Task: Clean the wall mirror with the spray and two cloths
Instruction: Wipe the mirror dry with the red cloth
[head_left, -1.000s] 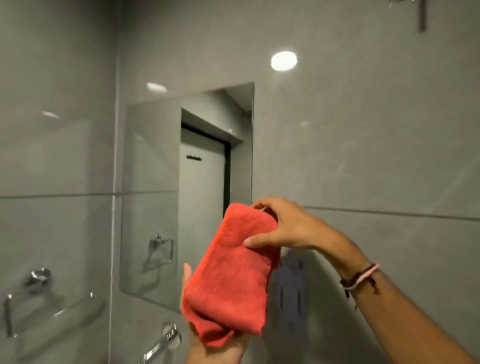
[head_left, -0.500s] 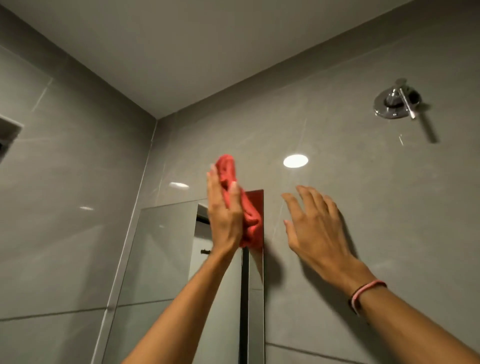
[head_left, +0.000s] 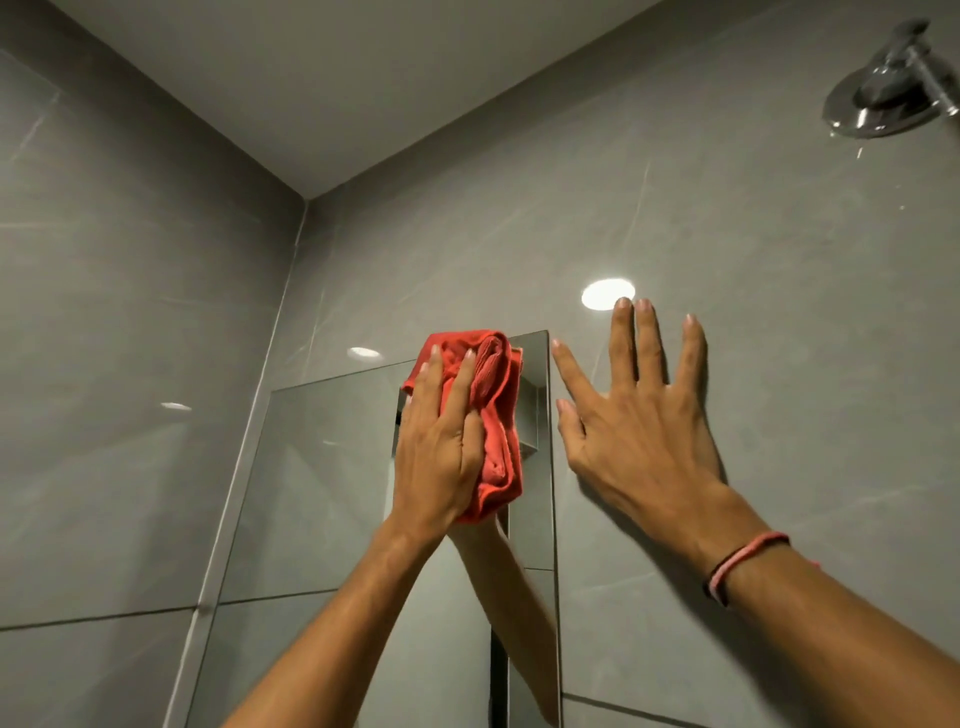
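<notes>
**Cloth pressed to upper right corner of mirror**

The left hand (head_left: 441, 457) lies flat over a bunched red cloth (head_left: 493, 415), fingers extended and pressing it against the wall mirror (head_left: 322, 493). The cloth sits at the mirror's top right corner, its upper edge overlapping the top edge of the glass. The forearm is reflected in the glass below the cloth. The right hand (head_left: 639, 441) is released, fingers spread, palm against the grey tiled wall (head_left: 727, 260) just beside the mirror's right edge; it grasps nothing. A pink and dark wristband (head_left: 743, 566) encircles the right wrist. A chrome shower fitting (head_left: 888, 88) is mounted on the wall, upper right.
</notes>
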